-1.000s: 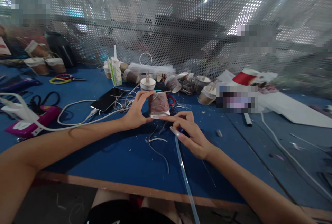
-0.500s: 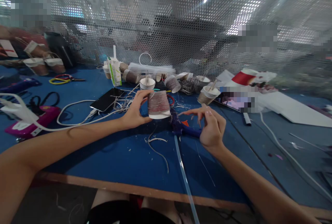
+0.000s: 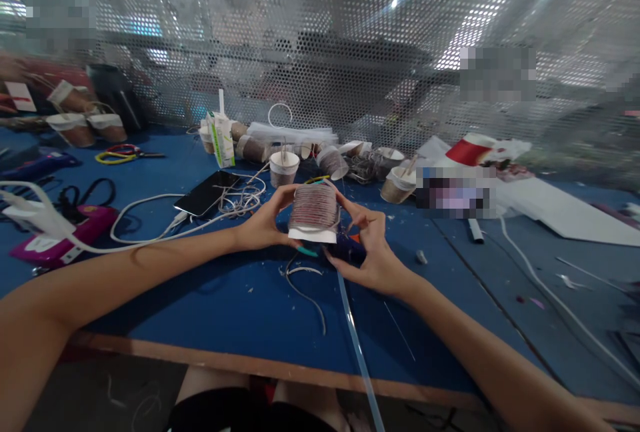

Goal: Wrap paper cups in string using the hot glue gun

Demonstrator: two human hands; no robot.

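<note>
both forearms reach in over the blue table (image 3: pixel 210 299). the left hand (image 3: pixel 263 222) and right hand (image 3: pixel 373 252) clasp an upside-down cup (image 3: pixel 314 213) wound with string between them, fingers curled on its sides, phone (image 3: pixel 206 192) at ten o'clock.

Blurred into pixel blocks: a patch (image 3: pixel 457 192) on the table (image 3: pixel 210 299) and two more on the mesh screen (image 3: pixel 320 39). Hidden behind the cup (image 3: pixel 314 213): a dark blue tool. Cut off at the bottom edge: a clear tube (image 3: pixel 357 345).
</note>
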